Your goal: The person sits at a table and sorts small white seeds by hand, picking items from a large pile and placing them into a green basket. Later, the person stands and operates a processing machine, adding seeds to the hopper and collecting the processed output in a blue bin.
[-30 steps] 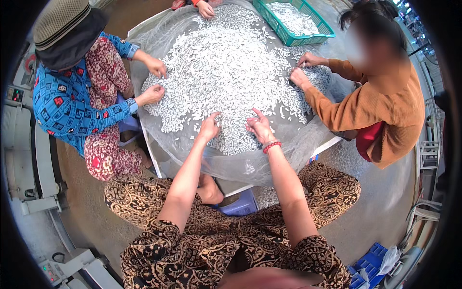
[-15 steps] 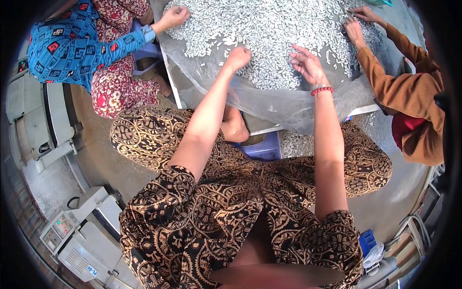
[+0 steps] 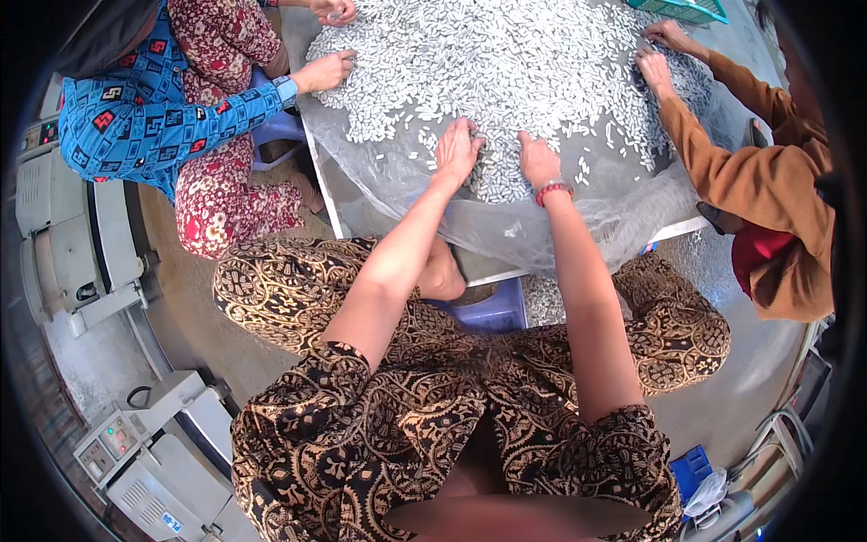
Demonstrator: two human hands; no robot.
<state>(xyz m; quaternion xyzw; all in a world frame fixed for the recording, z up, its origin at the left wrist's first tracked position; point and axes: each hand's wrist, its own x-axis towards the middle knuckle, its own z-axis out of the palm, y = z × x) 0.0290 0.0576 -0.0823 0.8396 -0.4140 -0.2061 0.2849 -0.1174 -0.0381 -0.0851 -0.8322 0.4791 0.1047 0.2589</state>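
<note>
A broad heap of small silvery-white capsule-shaped pieces (image 3: 533, 63) lies on a table under clear plastic sheeting (image 3: 506, 226). Both my hands reach to its near edge, with a narrow tongue of pieces between them. My left hand (image 3: 458, 152) rests at the left side of that tongue, palm down, its bent fingers a little apart and their tips against the pieces. On the other side, my right hand (image 3: 539, 164) has its index finger stretched out and its other fingers curled, partly hidden; a red bead bracelet (image 3: 554, 191) circles the wrist. No piece is plainly held.
On the left, a person in a blue patterned sleeve (image 3: 226, 117) has both hands at the heap. Another person's brown sleeve (image 3: 713, 172) reaches in from the right. A green basket (image 3: 682, 9) stands at the far right. Grey machines (image 3: 153, 443) stand lower left, a purple stool (image 3: 492, 307) below the table.
My hands have come closer together around the near pieces. The right moved left and turned palm down; the left unfolded from a closed fist. The view shifted slightly, showing more of the far side.
</note>
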